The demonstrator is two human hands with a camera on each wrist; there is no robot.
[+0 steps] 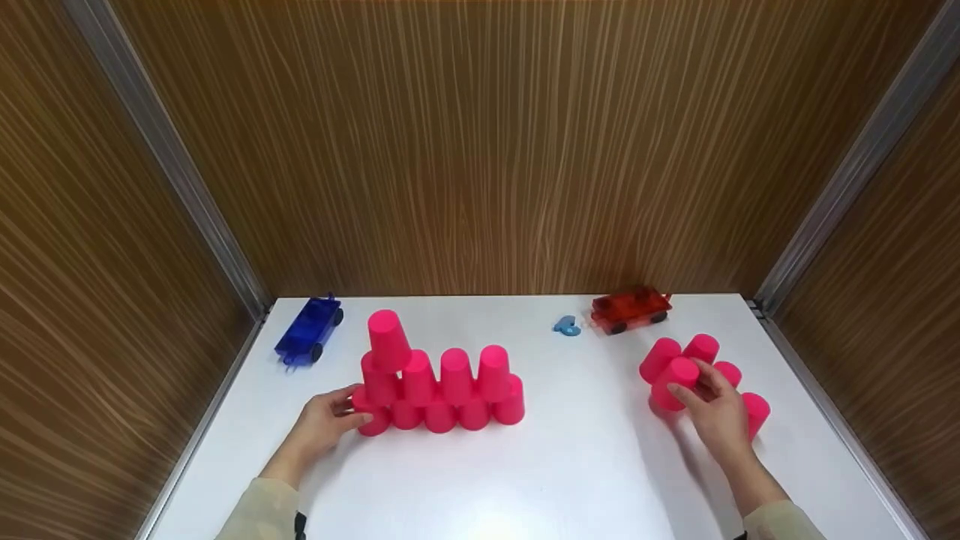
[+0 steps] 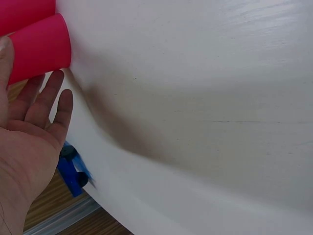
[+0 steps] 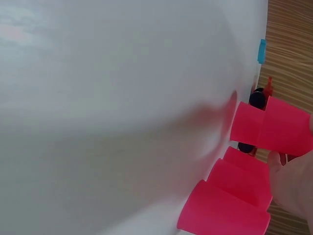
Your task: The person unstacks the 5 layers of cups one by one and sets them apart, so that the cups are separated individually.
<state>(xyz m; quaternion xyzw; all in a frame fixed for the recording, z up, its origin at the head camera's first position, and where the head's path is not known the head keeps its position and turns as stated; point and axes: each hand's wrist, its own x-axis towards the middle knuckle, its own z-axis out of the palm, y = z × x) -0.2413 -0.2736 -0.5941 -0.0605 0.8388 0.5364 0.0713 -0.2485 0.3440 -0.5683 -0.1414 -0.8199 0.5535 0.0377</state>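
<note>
Upside-down pink cups form a stepped stack (image 1: 441,416): a bottom row, a shorter row above it, and a single cup (image 1: 390,341) on top at the left. My left hand (image 1: 321,429) holds the leftmost bottom cup (image 2: 41,49), thumb in front; the other fingers extend behind it in the left wrist view. At the right, my right hand (image 1: 712,412) grips a pink cup (image 1: 675,382) between thumb and fingers. That cup (image 3: 286,128) appears lifted off the table, in front of several loose pink cups (image 1: 660,360). One loose cup (image 1: 756,414) is partly behind the hand.
A blue toy car (image 1: 309,330) stands at the back left, and a red toy car (image 1: 630,309) at the back right. Beside the red car lies a small light-blue piece (image 1: 567,325). Wood-grain panels (image 1: 480,150) enclose the white table (image 1: 480,487) at the back and sides.
</note>
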